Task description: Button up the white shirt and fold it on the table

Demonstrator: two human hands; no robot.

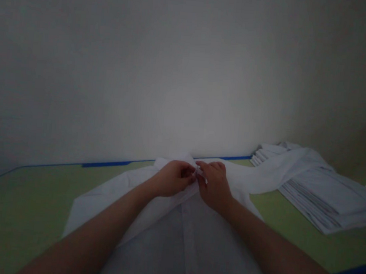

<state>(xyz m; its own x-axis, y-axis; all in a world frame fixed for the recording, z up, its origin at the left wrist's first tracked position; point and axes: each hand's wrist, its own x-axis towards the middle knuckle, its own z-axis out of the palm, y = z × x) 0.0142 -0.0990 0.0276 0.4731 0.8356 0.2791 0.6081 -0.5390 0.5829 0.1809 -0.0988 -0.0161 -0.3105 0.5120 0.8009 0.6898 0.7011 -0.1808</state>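
A white button-up shirt [164, 245] lies spread in front of me, its front placket running down the middle. At the collar end, my left hand [175, 178] pinches the white fabric between thumb and fingers. Close against it, my right hand [214, 183] grips the same bit of cloth from the other side. The fingertips of both hands nearly meet there; a button between them cannot be made out. One sleeve [265, 177] stretches to the right and rests over a stack of folded white garments.
The stack of folded white garments [333, 199] sits on the right of the green tabletop [22, 208]. Blue tape [105, 164] runs along the table's back edge, against a plain grey wall [182, 69]. More blue edging [354, 271] shows at the lower right.
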